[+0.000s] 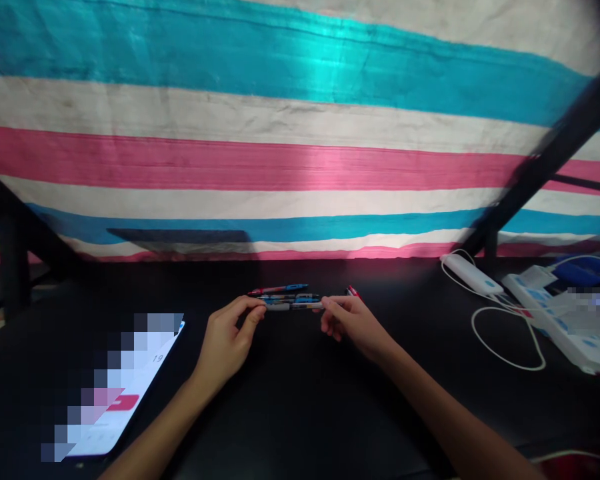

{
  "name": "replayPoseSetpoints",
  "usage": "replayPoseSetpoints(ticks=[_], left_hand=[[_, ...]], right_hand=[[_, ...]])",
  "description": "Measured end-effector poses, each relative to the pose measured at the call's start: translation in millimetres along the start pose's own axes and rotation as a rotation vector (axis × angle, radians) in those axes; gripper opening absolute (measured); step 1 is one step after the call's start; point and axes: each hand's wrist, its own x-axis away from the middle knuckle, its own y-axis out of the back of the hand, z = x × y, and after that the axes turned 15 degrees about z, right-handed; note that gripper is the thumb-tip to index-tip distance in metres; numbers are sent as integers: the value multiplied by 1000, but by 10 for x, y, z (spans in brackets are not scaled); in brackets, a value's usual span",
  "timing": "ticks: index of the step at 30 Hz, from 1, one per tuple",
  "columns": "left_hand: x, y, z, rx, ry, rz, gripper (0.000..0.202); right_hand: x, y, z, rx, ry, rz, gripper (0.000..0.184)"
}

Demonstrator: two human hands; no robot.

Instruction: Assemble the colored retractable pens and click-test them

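Observation:
My left hand (229, 341) and my right hand (353, 322) hold one pen (294, 306) between them, each pinching an end just above the black table (300, 413). The pen lies level, pointing left to right. Right behind it lie two more pens, one with a red and blue barrel (277, 290) and one dark with blue (293, 297). A red tip (353, 291) pokes out past my right fingers; I cannot tell whether it belongs to another pen in that hand.
A lit phone (115, 393) lies at the front left of the table. At the right are a white power bank (473, 275), a looping white cable (510, 333) and a white power strip (560, 320). A striped pink, white and blue cloth (280, 133) hangs behind.

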Motion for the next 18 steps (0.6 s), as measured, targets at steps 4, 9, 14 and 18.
replayPoseSetpoints(ticks=[4,9,14,18], left_hand=[[6,-11,15,-5,4,-1,18],[2,-17,20,8,17,-7,19],[4,-32,32,26,26,-8,19],[-3,-31,25,32,30,-9,19]], right_hand=[[4,-6,7,-27,73,-18,30],[5,3,-5,-79,-13,-2,34],[11,9,-14,-100,102,-38,35],[15,-6,3,-136,39,6,30]])
